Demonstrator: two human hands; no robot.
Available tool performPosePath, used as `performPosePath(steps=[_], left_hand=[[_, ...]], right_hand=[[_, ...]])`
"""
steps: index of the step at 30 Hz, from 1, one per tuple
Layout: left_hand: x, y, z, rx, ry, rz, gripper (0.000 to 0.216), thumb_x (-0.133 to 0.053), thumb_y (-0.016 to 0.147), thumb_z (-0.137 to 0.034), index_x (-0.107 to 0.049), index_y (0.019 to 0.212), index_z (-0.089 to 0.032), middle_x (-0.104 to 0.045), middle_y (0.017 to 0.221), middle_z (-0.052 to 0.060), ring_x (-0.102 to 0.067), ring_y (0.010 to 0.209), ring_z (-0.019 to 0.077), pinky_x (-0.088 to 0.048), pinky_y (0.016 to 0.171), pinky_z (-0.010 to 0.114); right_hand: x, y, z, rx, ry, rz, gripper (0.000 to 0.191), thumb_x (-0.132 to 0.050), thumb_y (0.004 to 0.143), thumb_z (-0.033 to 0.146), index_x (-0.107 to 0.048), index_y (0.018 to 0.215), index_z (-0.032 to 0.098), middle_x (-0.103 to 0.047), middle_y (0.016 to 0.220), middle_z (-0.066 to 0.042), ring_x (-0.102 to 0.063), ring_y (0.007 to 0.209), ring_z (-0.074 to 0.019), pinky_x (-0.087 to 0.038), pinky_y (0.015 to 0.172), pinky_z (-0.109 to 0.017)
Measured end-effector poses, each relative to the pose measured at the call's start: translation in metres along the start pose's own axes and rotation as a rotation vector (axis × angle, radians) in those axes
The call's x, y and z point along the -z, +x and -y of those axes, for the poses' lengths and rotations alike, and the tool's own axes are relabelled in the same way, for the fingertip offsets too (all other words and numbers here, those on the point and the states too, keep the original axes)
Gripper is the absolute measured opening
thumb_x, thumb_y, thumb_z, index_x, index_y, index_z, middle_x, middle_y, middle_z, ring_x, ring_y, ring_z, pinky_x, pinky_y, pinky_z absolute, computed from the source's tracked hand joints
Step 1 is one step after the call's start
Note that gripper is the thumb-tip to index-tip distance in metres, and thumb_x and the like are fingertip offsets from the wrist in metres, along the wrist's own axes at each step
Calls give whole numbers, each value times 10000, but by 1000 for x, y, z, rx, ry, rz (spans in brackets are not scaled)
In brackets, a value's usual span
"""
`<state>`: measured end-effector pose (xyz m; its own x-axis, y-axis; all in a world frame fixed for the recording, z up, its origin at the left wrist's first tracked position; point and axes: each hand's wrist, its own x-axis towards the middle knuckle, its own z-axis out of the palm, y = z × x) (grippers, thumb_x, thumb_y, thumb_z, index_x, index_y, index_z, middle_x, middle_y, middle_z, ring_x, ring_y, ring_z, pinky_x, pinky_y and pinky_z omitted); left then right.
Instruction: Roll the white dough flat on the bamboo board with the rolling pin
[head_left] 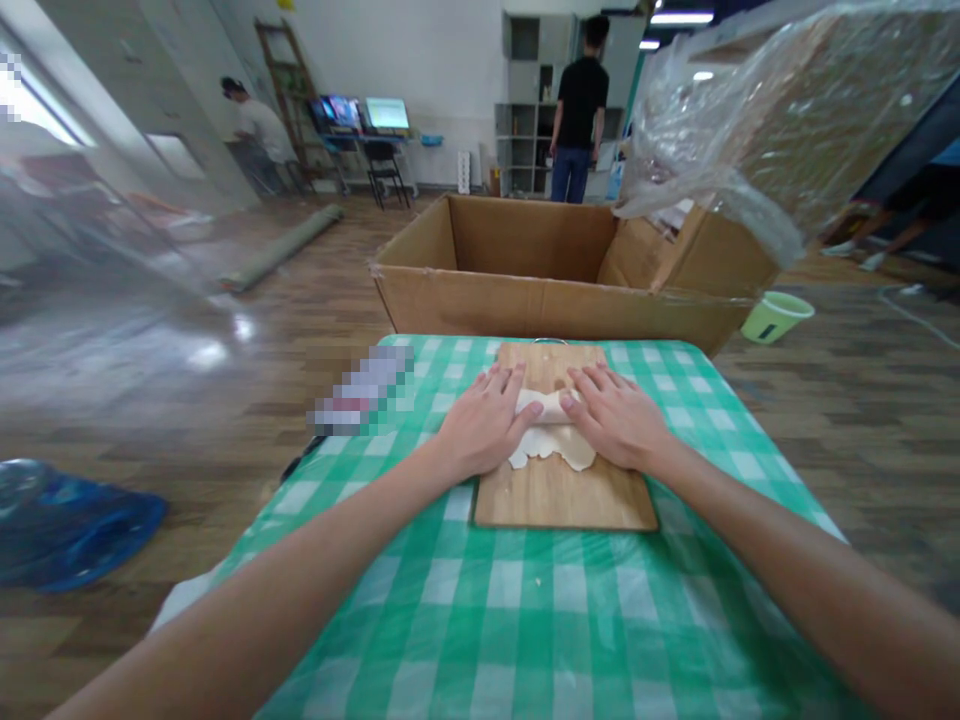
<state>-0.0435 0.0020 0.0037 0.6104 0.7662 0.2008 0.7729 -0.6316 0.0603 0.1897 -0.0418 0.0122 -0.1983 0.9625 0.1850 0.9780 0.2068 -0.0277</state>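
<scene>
A pale sheet of dough (553, 438) was seen lying on a wooden cutting board (564, 495), near the board's middle, with its far edge rolled up into a thick fold and its near edge left flat and ragged. The board was laid on a surface (525, 620) covered by a green and white checked cloth. The left hand (484, 420) was laid palm down on the left part of the rolled fold, the fingers stretched forward and held close together, the thumb pressed against the dough. The right hand (611, 412) was placed in the same way on the right part of the fold, fingers extended and flat, nothing being pinched or gripped. The two hands were set just beside each other, with a short stretch of the roll left showing between them.

A blurred-out object (361, 390) was seen on the cloth to the left of the board. Beyond the surface a large open cardboard box (540, 270) was set on the wooden floor, with a light green bucket (776, 316) to its right. Crumpled clear plastic (780, 110) was seen at the upper right. A blue bag (67, 525) was lying on the floor at the left. Two people were standing far off, one in a black shirt (579, 100) by grey shelves, another in a pale shirt (259, 125) near some screens.
</scene>
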Motion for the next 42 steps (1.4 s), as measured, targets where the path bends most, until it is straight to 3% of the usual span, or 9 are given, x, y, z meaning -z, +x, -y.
performPosePath(steps=[4,10,16,24,30,36,42], left_hand=[[-2,-5,-3,15,-36,-2,756,-156,1115,-564,-285,1648,-44,-418,1669,226,-362,1581,346,-288,1278,478],[-2,11,1,38,-10,9,736,-136,1120,-542,-339,1625,-47,-488,1620,224,-445,1527,342,-337,1245,485],[-6,29,17,-155,108,19,514,-250,1124,-356,-572,1452,-128,-473,1631,194,-472,1473,354,-392,1193,523],[-18,49,35,-121,-14,-24,610,-122,1139,-436,-485,1511,-115,-546,1554,178,-473,1452,298,-372,1216,487],[-20,55,44,-225,7,-24,618,-65,1136,-402,-501,1483,-134,-526,1565,175,-440,1479,308,-329,1229,521],[-17,63,45,-159,-44,29,666,-33,1126,-434,-457,1522,-108,-516,1577,184,-435,1486,305,-318,1238,508],[-15,71,47,-94,-107,71,679,-21,1110,-462,-425,1568,-164,-518,1589,136,-431,1504,278,-313,1252,457]], right_hand=[[1,-5,1,11,5,4,756,-121,1096,624,-475,1582,166,-557,1569,-157,-441,1502,-341,-365,1194,-496],[1,15,-4,36,-41,-13,743,-126,1096,636,-548,1510,185,-586,1527,-152,-452,1477,-348,-374,1177,-505],[3,31,-8,48,-72,-17,761,-132,1081,680,-553,1486,193,-565,1540,-159,-474,1441,-351,-386,1157,-510],[0,45,-14,36,-21,19,831,-120,1047,754,-509,1528,200,-522,1590,-169,-443,1475,-389,-388,1149,-551],[-3,54,-19,29,23,40,843,-116,1036,772,-495,1539,212,-567,1527,-178,-505,1413,-383,-420,1123,-544],[-4,61,-24,30,57,81,813,-127,1047,752,-491,1540,218,-569,1514,-178,-526,1385,-371,-422,1112,-526],[-10,69,-28,44,68,89,802,-124,1056,734,-481,1550,213,-566,1504,-181,-506,1397,-374,-405,1118,-536]])
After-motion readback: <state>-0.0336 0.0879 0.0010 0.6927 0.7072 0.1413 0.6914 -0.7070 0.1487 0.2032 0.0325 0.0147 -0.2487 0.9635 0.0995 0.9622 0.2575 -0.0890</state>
